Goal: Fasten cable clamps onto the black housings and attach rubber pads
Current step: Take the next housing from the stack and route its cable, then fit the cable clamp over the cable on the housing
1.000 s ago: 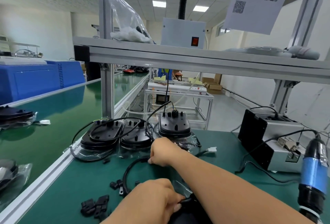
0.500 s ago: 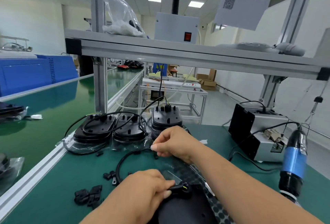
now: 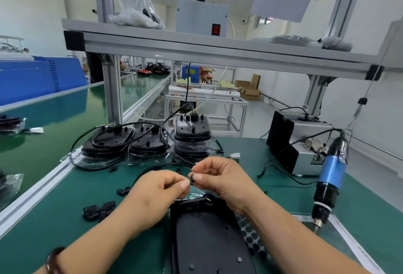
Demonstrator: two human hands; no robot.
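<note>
Head view: left hand and right hand pinch a cable clamp; fastening onto the six-o'clock black housing likely follows.

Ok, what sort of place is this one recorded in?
Most likely a factory assembly line for small electrical goods: a green-matted workbench, a hanging blue electric screwdriver, and stacked black housings waiting to be worked on.
</note>
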